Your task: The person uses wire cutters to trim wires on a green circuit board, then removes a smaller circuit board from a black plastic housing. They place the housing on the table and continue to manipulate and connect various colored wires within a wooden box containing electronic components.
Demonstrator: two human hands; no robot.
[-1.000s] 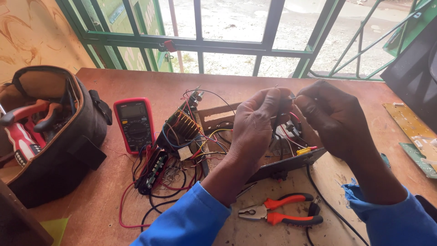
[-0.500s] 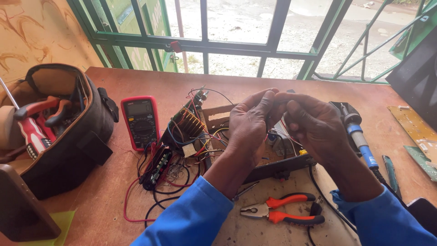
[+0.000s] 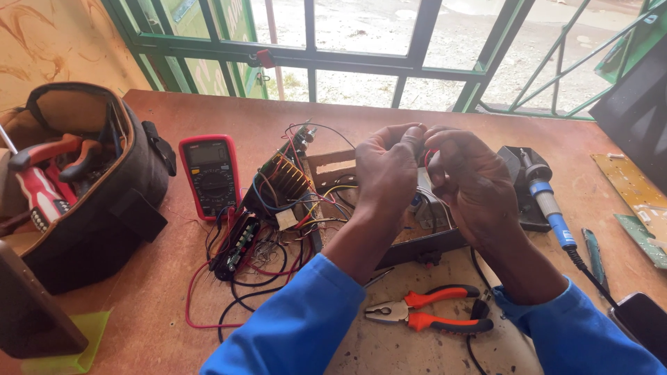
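The left hand (image 3: 389, 170) and the right hand (image 3: 472, 177) met at the centre of the frame, raised above the bench, fingers curled in tight and the tips pinched together on what seemed to be a thin red wire (image 3: 429, 154), though the knuckles hid most of it. The work in hand looked like fine joining or twisting of that wire end. Going further would call for a steady fingertip grip and little pull, since the lead appeared to run down into the electronics below. Directly under the hands lay an opened chassis (image 3: 417, 243). Left of it was a circuit board with a ribbed heat sink (image 3: 281, 177) and a tangle of red and black leads (image 3: 236, 278) that could snag a sleeve. Further left sat a red multimeter (image 3: 210, 173) and, at the frame's left edge, an open tool bag (image 3: 104, 201). Orange-handled pliers (image 3: 431, 312) lay at lower centre, and a blue-handled soldering iron (image 3: 549, 205) rested in its stand to the right, close to the right wrist.
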